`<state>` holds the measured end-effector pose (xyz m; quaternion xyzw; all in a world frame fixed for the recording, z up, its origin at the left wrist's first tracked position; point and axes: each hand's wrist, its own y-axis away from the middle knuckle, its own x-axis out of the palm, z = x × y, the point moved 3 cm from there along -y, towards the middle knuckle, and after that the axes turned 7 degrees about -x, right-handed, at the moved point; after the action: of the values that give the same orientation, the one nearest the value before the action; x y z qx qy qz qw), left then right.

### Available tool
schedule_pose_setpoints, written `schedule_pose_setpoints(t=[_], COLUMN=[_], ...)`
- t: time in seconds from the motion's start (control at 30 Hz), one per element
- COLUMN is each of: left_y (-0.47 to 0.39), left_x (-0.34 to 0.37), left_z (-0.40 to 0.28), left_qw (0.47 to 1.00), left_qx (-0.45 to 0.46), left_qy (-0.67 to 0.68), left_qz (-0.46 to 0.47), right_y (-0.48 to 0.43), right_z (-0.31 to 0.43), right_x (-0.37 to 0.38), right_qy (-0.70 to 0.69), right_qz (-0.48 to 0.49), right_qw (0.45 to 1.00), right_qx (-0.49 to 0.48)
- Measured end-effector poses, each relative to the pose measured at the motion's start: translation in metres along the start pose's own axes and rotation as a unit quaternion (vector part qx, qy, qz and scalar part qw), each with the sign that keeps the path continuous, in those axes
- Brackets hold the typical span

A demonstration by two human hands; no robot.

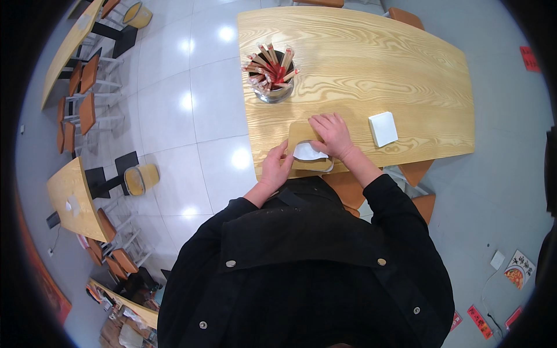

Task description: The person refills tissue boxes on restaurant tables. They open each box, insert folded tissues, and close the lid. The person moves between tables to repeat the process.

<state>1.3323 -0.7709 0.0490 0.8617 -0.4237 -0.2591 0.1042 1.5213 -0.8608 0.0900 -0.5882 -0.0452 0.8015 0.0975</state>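
A tan napkin box (300, 130) with an oval opening lies at the near edge of the wooden table (370, 69). White paper napkins (310, 151) show through its opening. My left hand (277, 165) holds the box by its left side. Across the top right of the box lies my right hand (333, 135), its thumb at the opening and touching the napkins; its fingers reach over the far side. To the right, a stack of white paper napkins (383, 129) rests on the tabletop, apart from my hands.
A metal pot (274, 96) of paper-wrapped chopsticks (272, 67) stands at the table's far left. Orange-seated stools (346, 191) are tucked under the near edge. Across the tiled floor (169, 113) are more tables (82, 195), stools and a yellow bin (143, 177).
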Motion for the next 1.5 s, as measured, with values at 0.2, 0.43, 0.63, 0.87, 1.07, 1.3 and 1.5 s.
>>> schedule_pose_setpoints(t=[0.2,0.43,0.63,0.87,1.07,1.3,1.5], left_y=[-0.004,-0.008,-0.005,-0.010,-0.009,-0.022,-0.040], left_x=[0.017,0.025,0.026,0.030,0.031,0.013,0.021], left_z=[0.026,0.019,0.007,0.014,0.019,-0.013,-0.029], left_qw=[0.989,0.971,0.883,0.886,0.914,0.854,0.840], left_qx=[-0.061,-0.071,-0.231,-0.221,-0.181,-0.322,-0.371], left_qy=[0.120,0.219,0.374,0.392,0.352,0.383,0.383], left_qz=[0.057,0.057,0.164,0.111,0.089,0.147,0.103], right_y=[0.009,0.024,0.040,0.042,0.037,0.008,-0.008], right_z=[0.000,-0.009,-0.003,-0.011,-0.002,-0.005,-0.009], right_x=[0.006,0.008,0.014,0.016,0.011,0.000,0.017], right_qy=[-0.093,-0.162,-0.145,-0.193,-0.138,-0.084,-0.175], right_qz=[-0.028,-0.025,0.021,0.075,0.114,0.079,0.179], right_qw=[0.995,0.986,0.982,0.972,0.976,0.975,0.907], right_qx=[0.032,-0.004,0.118,0.114,0.125,0.190,0.340])
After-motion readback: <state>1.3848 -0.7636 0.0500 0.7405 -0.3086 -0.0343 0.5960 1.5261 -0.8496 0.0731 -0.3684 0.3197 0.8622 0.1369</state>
